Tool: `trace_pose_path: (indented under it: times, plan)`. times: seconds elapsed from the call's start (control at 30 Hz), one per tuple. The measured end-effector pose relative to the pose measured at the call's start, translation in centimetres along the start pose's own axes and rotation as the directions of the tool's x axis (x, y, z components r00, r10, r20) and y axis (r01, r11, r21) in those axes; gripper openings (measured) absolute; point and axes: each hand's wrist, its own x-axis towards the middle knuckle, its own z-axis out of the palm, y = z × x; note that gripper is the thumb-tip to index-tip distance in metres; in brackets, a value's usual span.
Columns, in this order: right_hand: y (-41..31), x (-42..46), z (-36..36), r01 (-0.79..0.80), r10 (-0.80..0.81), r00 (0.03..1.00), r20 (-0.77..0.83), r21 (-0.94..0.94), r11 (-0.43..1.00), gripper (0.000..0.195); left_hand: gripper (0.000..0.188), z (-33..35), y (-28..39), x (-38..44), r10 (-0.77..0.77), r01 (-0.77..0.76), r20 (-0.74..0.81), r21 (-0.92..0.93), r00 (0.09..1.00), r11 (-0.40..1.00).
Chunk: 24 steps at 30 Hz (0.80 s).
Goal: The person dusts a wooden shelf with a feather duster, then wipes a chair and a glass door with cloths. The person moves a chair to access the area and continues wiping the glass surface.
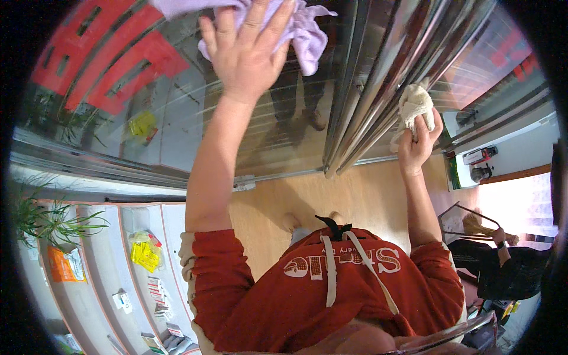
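Note:
My left hand (246, 57) lies with spread fingers over a lilac cloth (308, 44), pressing it against a large glass pane (177, 120). The cloth's loose folds hang to the right of my thumb. Farther right, my right hand (417, 142) grips a bunched cream cloth (416, 106) beside upright metal door-frame bars (368, 120). That cloth covers part of my right fingertips. Red lettering (128, 75) shows on the pane at upper left, along with reflections of the room.
White shelving (102, 248) at lower left holds a green plant (57, 222), a yellow package (145, 255) and several small boxes. Below me is a wood-look floor (266, 208). On the right, another person in dark clothing (510, 270) is near a metal-framed chair (452, 226).

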Motion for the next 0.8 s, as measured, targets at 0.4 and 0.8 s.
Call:
trace_pose_path:
  times: [0.4, 0.8]
  plan:
    - [1.0, -2.5, -2.5, 0.002, -0.003, 0.988, 0.155, 0.011, 1.0, 0.05, 0.05, 10.7, 9.1, -34.7, 0.633, -0.311, 0.392, -0.625, 0.668, 0.716]
    - [-0.2, 1.9, -3.3, -0.099, 0.094, 0.991, -0.09, -0.046, 0.994, 0.042, 0.047, -1.3, -2.1, 2.2, 0.034, -0.031, 0.037, -0.067, 0.999, 0.997]
